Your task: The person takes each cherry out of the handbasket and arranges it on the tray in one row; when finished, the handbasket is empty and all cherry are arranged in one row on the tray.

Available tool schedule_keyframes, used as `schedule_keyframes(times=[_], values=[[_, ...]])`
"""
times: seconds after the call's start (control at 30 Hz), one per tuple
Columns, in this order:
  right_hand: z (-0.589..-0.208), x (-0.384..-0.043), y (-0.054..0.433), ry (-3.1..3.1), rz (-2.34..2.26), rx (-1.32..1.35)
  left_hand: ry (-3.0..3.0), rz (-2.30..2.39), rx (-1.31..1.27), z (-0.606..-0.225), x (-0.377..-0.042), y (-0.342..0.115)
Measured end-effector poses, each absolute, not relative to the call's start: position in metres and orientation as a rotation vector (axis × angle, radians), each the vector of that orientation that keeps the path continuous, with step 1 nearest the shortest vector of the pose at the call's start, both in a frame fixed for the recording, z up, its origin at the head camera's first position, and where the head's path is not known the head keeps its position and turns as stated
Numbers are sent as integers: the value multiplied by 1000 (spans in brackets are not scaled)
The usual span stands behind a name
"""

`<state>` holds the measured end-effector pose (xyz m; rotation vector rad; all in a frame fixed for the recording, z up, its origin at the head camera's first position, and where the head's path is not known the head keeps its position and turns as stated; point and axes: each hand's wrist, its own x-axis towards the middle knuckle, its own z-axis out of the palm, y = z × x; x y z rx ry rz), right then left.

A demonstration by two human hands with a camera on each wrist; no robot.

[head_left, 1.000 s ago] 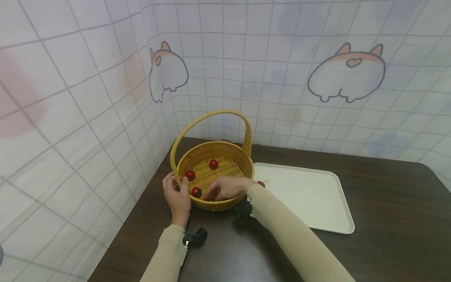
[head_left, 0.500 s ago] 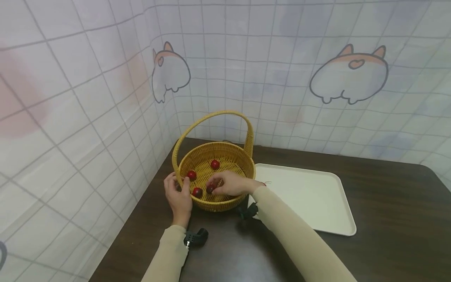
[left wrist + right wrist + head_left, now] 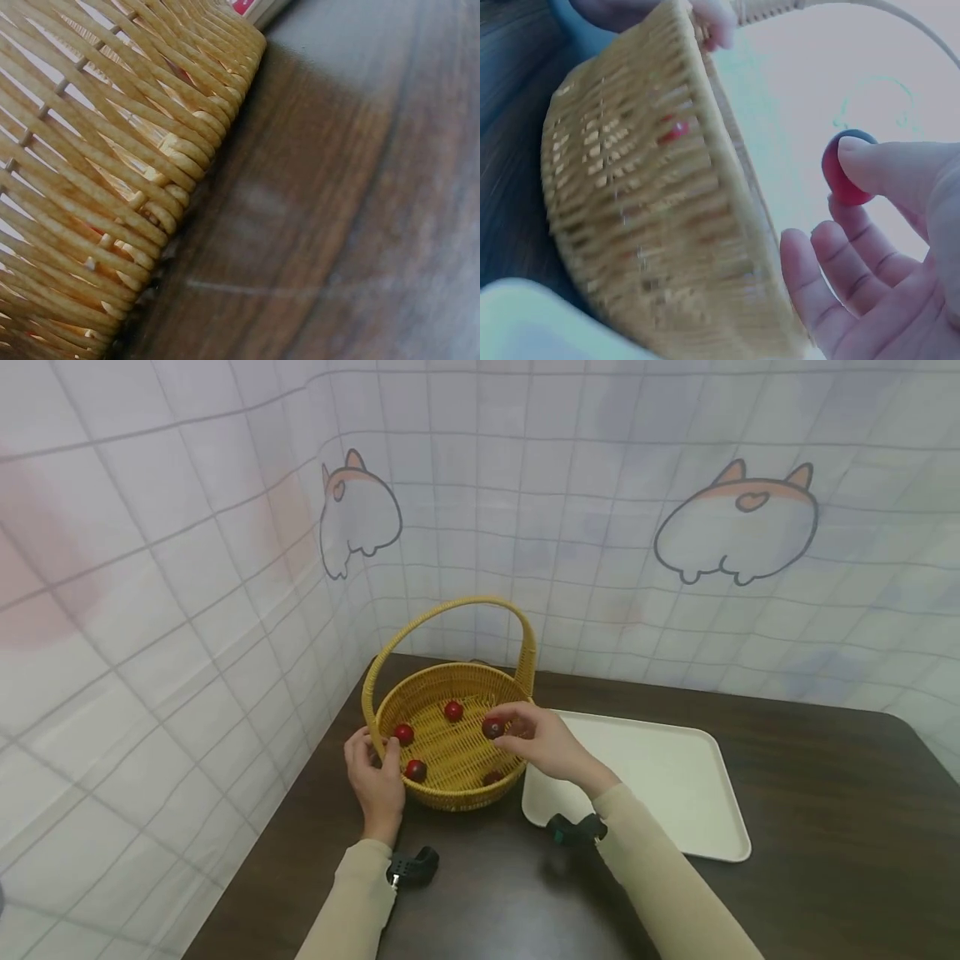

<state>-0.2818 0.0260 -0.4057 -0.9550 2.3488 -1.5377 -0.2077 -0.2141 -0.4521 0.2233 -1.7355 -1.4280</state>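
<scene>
A round yellow wicker basket (image 3: 457, 793) with a tall arched handle stands on the dark table. My left hand (image 3: 378, 785) grips its left rim by the handle's foot, thumb over the edge. Above the basket's right side, my right hand (image 3: 547, 743) pinches a small round dark-red fruit (image 3: 492, 727) between thumb and fingers. The right wrist view has this fruit (image 3: 847, 169) at the thumb tip, the other fingers loosely spread. Several similar fruits lie inside, among them one at the back (image 3: 453, 711) and one near the front right wall (image 3: 492, 777).
A white rectangular tray (image 3: 660, 777) lies right of the basket, partly behind the right hand and sleeve. A grid-patterned cloth wall (image 3: 585, 527) rises behind the table and on the left. Both wrists wear black camera mounts.
My right hand has lifted one fruit from the basket's front bottom and moved it up and right. The left hand stays at the rim.
</scene>
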Motion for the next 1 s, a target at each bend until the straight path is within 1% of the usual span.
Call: schedule_keyframes(times=[0.2,0.3,0.43,0.53,0.67,0.77,1.0], values=[[-412,-275,55,2296,-1670,-835,-1736,-1436,228,-453,-206,-217],[-417,-275,68,2291,-1734,-833,-1733,-1438,224,-452,-206,-218],[-427,-276,83,2403,-1704,-799,-1744,-1435,242,-453,-206,-219],[-425,-270,90,2478,-1653,-733,-1755,-1433,253,-453,-206,-220],[-443,-275,100,2522,-1624,-651,-1752,-1436,250,-454,-206,-219],[-466,-285,109,2537,-1620,-613,-1747,-1435,240,-455,-207,-218],[-484,-286,120,2574,-1586,-508,-1749,-1431,216,-455,-208,-217]])
